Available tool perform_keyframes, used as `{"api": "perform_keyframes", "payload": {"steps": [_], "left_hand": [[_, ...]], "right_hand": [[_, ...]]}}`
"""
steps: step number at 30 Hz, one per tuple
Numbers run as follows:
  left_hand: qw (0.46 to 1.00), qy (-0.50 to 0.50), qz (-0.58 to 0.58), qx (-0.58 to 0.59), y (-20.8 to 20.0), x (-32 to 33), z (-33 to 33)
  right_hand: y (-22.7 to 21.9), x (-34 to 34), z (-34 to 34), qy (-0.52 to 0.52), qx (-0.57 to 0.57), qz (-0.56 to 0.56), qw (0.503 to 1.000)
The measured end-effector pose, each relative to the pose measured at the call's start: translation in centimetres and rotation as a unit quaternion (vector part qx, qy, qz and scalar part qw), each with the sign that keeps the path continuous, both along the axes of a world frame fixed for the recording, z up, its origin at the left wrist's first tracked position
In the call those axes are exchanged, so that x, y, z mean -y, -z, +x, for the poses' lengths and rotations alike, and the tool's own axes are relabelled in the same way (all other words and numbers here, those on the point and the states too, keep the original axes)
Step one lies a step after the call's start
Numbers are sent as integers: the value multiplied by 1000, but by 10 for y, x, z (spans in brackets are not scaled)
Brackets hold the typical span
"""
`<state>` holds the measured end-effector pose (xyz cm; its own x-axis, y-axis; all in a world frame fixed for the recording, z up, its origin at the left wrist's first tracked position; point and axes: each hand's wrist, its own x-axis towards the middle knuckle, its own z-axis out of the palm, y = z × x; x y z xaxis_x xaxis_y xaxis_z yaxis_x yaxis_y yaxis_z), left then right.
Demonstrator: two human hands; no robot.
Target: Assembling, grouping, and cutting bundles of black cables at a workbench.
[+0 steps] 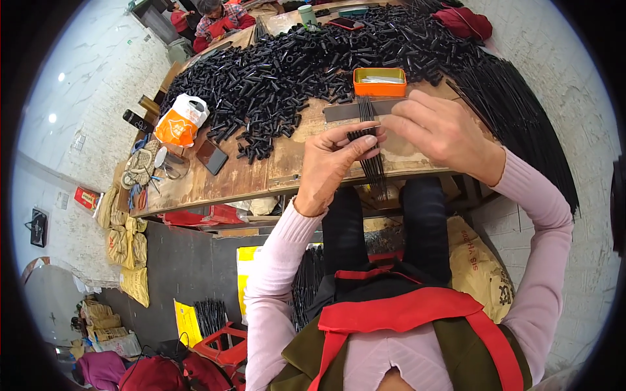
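Observation:
Just past the table's near edge, my left hand (324, 166) closes round a small bundle of thin black rods (373, 174), fingers behind and thumb in front. The rods stand nearly upright and fan out a little. My right hand (445, 132) is beside the upper part of the bundle, its fingers bent and drawn together; whatever they pinch is too small to make out. Behind the rods, a flat dark metal bar (341, 113) lies on the wooden table (287, 159). Beyond it sits an orange open box (380, 90) with thin pale pieces inside.
A wide heap of short black tubes (261, 81) covers the table's far part. Long black rods (521, 117) hang over the right side. At left are an orange-and-white bag (179, 124), a phone (212, 157) and a glass mug (171, 163). Another person (218, 23) sits at far left.

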<state>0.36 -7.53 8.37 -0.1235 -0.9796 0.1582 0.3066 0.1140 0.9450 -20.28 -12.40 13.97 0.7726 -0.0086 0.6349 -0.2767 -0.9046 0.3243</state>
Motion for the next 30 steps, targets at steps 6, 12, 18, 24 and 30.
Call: {"api": "perform_keyframes", "payload": {"steps": [6,12,18,24,30], "left_hand": [[1000,-2,-25,-11,5,3,0],[999,-19,-30,0,0,2,-2],[999,-30,-16,-8,1,3,-4],[999,-21,-23,-5,3,5,-13],[999,-29,-13,-14,3,4,-4]], "right_hand": [[-2,-1,-3,6,-9,2,1000],[4,-2,-4,28,-8,37,999],[2,-2,-3,29,-6,42,999],[6,4,-1,-15,20,86,996],[4,-3,-15,30,92,62,993]]}}
